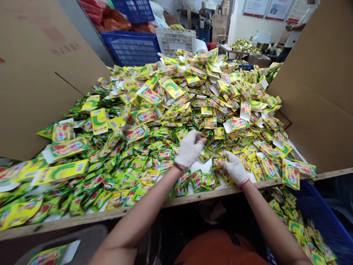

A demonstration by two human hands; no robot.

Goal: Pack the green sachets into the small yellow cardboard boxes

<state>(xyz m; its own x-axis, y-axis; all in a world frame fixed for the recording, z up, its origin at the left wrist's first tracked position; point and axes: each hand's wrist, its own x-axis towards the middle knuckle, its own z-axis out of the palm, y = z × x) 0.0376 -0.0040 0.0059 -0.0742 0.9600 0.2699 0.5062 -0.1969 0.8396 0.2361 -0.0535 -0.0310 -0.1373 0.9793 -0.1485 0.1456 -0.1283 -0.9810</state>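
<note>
Hundreds of sachets (143, 162) remain heaped from nine to three o'clock; left hand (189, 149) curls, apparently empty, right hand (235, 167) pinches one sachet (217, 162); blue crate (322, 217) at four o'clock part-filled

A heap of sachets (171, 121) lies on the table (82, 218) (frame centre), cardboard walls (35, 73) at both sides, crates (132, 46) behind at top.

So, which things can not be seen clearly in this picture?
- Head view: print on the sachets, too small.
- What the right hand pinches: its fingers cover most of it.
- Left hand: palm turned away.
- Blue crate: cut by the frame edge.
</note>
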